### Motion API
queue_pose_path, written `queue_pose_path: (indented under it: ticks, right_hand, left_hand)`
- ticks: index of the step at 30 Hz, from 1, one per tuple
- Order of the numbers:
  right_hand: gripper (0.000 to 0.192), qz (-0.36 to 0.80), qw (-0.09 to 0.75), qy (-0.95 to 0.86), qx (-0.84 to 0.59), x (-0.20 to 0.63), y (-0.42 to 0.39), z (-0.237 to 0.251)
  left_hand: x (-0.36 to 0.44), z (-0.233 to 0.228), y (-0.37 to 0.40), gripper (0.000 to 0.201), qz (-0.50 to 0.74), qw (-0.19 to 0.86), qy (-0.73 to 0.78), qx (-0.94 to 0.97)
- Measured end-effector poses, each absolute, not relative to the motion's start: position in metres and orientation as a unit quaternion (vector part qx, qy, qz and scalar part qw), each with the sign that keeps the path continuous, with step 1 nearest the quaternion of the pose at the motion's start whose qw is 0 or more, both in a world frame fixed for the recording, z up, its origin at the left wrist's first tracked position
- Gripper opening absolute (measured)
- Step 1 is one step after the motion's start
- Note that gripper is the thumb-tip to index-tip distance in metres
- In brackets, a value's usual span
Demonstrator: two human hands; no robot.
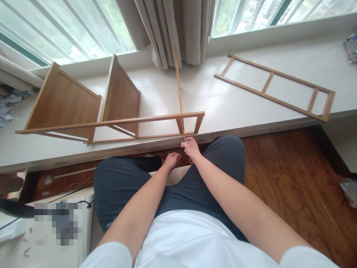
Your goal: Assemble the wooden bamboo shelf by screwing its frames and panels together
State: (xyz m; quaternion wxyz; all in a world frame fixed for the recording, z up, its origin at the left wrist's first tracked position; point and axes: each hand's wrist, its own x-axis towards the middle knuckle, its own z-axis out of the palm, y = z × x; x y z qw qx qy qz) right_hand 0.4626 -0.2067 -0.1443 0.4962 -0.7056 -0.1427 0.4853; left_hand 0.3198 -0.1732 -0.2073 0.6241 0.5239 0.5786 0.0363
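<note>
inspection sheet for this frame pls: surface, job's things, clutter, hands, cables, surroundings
Surface: white ledge under the windows; wood floor below.
Job's things: part-built wooden shelf frame lying on the ledge with two panels fitted; separate ladder-like side frame flat to its right.
Clutter: paper scraps far left; wrapping on the floor at right.
Hands: right hand pinches a thin metal tool below the frame's rail; left hand beside it, holding nothing visible.
Cables: dark cord lower left.
Surroundings: curtains, windows.
</note>
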Motion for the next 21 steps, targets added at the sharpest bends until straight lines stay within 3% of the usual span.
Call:
queue_pose_path:
  ticks: [14,21]
  right_hand:
    - [0.014,0.488,0.491,-0.159,-0.704,0.462,-0.209,-0.148]
    - [0.016,0.536,0.494,-0.090,-0.679,0.465,-0.208,-0.131]
  left_hand:
    - [0.320,-0.208,-0.173,0.021,0.034,0.621,0.574,0.532]
    - [0.320,-0.206,-0.174,0.021,0.039,0.625,0.572,0.530]
